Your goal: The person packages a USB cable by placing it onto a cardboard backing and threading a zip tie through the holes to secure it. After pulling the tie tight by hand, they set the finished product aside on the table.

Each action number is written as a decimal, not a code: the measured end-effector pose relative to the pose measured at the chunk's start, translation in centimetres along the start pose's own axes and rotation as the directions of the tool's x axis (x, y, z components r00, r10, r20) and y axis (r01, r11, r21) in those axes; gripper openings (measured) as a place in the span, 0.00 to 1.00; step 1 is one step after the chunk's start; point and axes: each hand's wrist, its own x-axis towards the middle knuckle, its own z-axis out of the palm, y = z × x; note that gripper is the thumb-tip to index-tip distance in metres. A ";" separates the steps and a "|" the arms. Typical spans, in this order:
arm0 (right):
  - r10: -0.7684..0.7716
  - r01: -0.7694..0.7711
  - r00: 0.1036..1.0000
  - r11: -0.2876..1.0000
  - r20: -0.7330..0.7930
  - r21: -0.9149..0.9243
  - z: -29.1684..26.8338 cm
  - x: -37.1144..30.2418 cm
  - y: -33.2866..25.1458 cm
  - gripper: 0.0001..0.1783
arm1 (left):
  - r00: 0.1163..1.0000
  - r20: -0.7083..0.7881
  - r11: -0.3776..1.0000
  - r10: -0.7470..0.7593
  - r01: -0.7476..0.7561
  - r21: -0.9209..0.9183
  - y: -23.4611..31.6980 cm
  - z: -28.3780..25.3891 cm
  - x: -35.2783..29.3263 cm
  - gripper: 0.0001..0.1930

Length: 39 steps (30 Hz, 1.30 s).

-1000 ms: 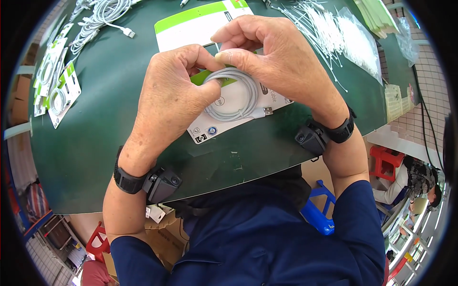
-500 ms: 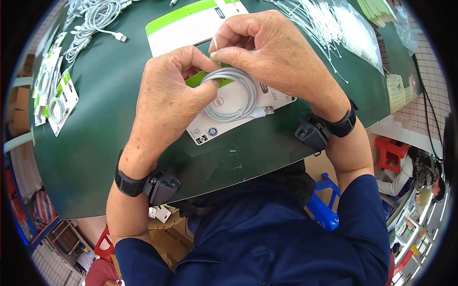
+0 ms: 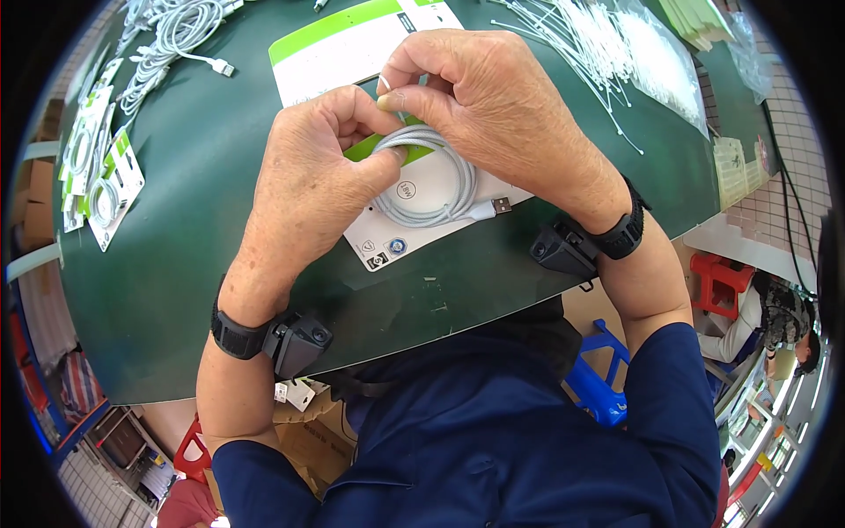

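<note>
A light grey braided USB cable (image 3: 473, 176) lies coiled on a white and green cardboard card (image 3: 431, 187), its plug pointing right. My left hand (image 3: 312, 172) is closed on the coil's upper left side, thumb on top and fingers going behind the card. Just above, my right hand (image 3: 506, 110) pinches a thin white cable tie (image 3: 384, 84) between thumb and forefinger, and the tie curves up out of the pinch. Where the tie meets the cable and card is mostly hidden by my fingers.
Beyond my hands lies another white and green card (image 3: 339, 66). Loose white cable ties (image 3: 572, 53) and a clear bag of them (image 3: 664, 75) are at the far right. Bundled grey cables (image 3: 180, 40) lie far left, above several cards with coiled cables (image 3: 106, 198).
My right hand has shifted slightly left and down with the cable tie. The card and coiled cable have moved a little, while my left hand keeps its hold.
</note>
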 end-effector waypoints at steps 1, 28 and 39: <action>-0.001 0.001 1.000 1.000 0.001 0.000 0.1 0.0 0.0 0.05 | 1.000 0.003 1.000 -0.009 0.009 -0.010 0.0 0.0 0.0 0.05; -0.038 0.030 0.991 0.997 -0.126 -0.069 1.0 0.2 0.2 0.05 | 1.000 0.014 0.999 0.017 -0.017 0.035 -0.7 0.1 0.3 0.06; -0.159 0.166 0.982 0.984 -0.103 0.063 -0.6 0.7 0.0 0.04 | 0.999 -0.022 0.997 0.029 -0.030 -0.073 -0.5 -0.1 0.4 0.06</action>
